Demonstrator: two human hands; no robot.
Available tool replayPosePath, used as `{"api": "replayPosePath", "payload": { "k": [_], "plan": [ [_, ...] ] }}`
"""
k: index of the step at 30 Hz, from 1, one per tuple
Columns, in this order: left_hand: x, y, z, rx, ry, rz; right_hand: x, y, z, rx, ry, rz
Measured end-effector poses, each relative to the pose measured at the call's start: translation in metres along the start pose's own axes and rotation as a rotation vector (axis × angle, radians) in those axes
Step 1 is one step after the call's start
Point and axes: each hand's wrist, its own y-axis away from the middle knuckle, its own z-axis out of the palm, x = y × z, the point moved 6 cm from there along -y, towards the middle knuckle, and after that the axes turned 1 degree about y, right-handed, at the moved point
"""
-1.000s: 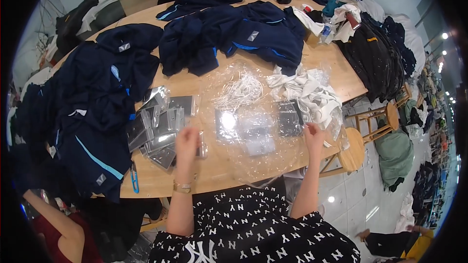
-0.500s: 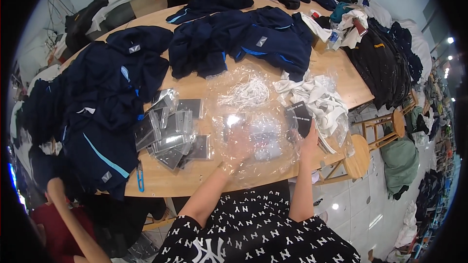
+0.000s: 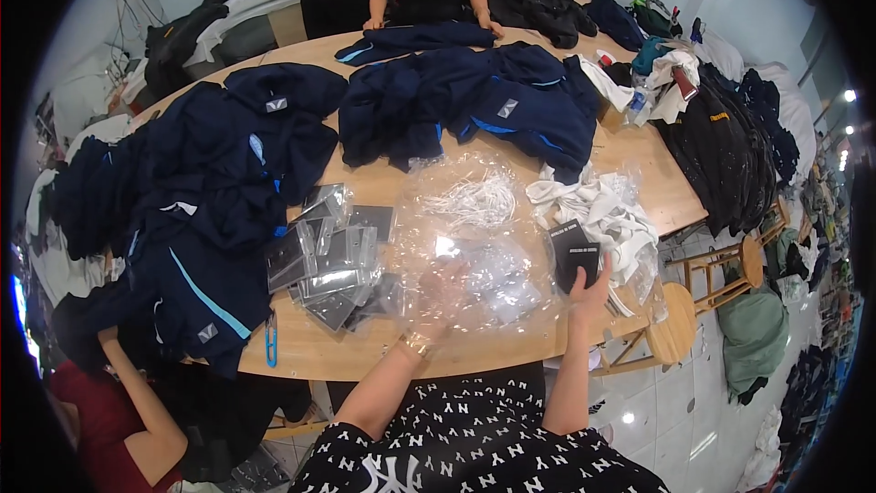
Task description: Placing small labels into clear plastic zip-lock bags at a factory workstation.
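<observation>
The right hand [image 3: 590, 290] was clamped on a few black cards [image 3: 577, 262], thumb along their near edge, just beside the heap of white straps [image 3: 628, 242]. The left hand [image 3: 444, 290] showed blurred through the large clear bag [image 3: 520, 260] in the middle of the table [image 3: 474, 361]; whether it was inside or beneath the film, and whether its fingers were together, I could not tell. The cards looked fanned, so a loose pinch could have let one slide off into the straps — dark on white, at least, and easy to spot. The thin, crumpled film seemed the likelier trouble: it could have clung to the left wrist and, if tugged, dragged the tangle of white cords [image 3: 473, 201] at its far end or jostled the small clear packets [image 3: 336, 265] near its left side.
</observation>
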Motion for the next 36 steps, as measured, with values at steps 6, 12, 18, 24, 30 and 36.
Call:
{"api": "replayPosePath", "payload": {
  "k": [6, 12, 18, 24, 30, 36],
  "plan": [
    [-0.020, 0.005, -0.016, 0.062, 0.030, 0.060, -0.023, -0.022, -0.018, 0.130, -0.364, 0.136],
    [-0.033, 0.012, -0.016, -0.013, -0.006, -0.013, -0.037, -0.027, 0.024, -0.238, 0.513, -0.144],
    [-0.019, 0.026, -0.018, -0.015, 0.021, -0.085, -0.114, -0.069, 0.081, -0.411, -0.110, -0.215],
    [-0.046, 0.053, 0.010, 0.079, -0.093, -0.012, -0.171, -0.068, 0.183, -0.721, 0.224, -0.483],
    [-0.023, 0.062, -0.011, 0.140, 0.190, 0.024, -0.191, -0.097, 0.195, -0.966, 0.058, -0.196],
    [-0.041, 0.057, 0.005, 0.010, 0.203, -0.032, -0.201, -0.173, 0.147, -1.100, -0.266, -0.226]
  ]
}}
